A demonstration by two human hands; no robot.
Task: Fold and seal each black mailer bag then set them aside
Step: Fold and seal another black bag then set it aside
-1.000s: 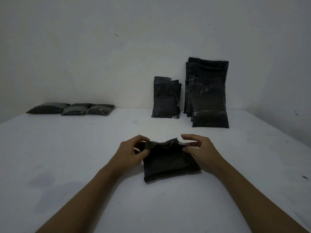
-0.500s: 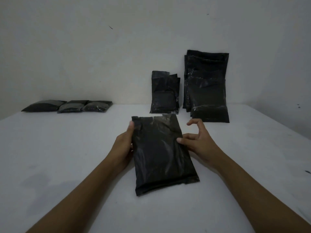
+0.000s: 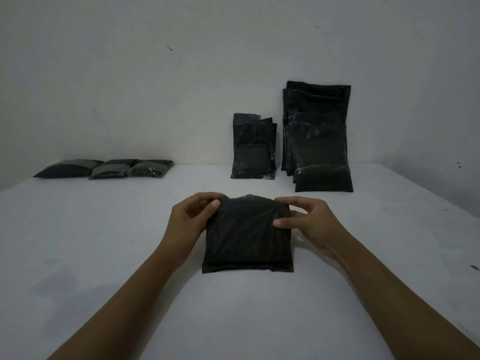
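The black mailer bag [image 3: 248, 235] looks like thin plastic film with a dull sheen, finely creased and faintly streaked with reflected light across its face; its lower edge carries a flat, smooth seam band. The small leaning bags [image 3: 253, 149] and the tall leaning bags [image 3: 318, 136] are the same black plastic but glossier, with bright wrinkle lines catching light. The three flat bags [image 3: 104, 168] at the far left appear greyer and more matt, their tops softly reflective. The desk [image 3: 91, 255] has a matt white surface, smooth, with faint dark smudges. The wall [image 3: 130, 87] is matt, pale, plaster-like, with small marks.
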